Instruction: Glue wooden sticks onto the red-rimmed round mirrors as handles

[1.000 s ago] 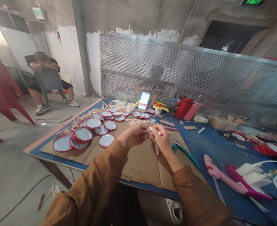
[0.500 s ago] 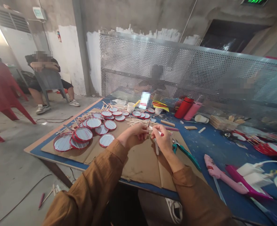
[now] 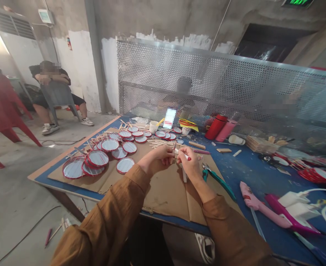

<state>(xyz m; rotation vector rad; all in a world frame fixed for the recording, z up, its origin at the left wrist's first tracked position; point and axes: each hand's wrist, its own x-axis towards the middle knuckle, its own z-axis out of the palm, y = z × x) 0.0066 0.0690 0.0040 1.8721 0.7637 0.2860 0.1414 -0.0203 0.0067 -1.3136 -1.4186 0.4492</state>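
Observation:
My left hand (image 3: 164,154) is closed on a thin wooden stick (image 3: 174,149), which stands nearly upright from its fingertips. Pinched in my right hand (image 3: 189,160) is a red-and-white pen (image 3: 189,158), its front end close to the stick. The two hands almost touch above a cardboard sheet (image 3: 163,195). Below my right hand a pale stick (image 3: 184,174) lies on the cardboard. Round red-rimmed discs (image 3: 125,165) are spread and stacked to the left of my hands. Teal-handled pliers (image 3: 220,183) lie to the right.
A pink glue gun (image 3: 251,199) and white plugs (image 3: 295,203) are at the right. Behind are a red bottle (image 3: 216,126), a pink bottle (image 3: 226,130), cups, a lit phone (image 3: 170,118) and a perforated metal screen (image 3: 151,74). A person sits on a grey chair (image 3: 58,96) at the left.

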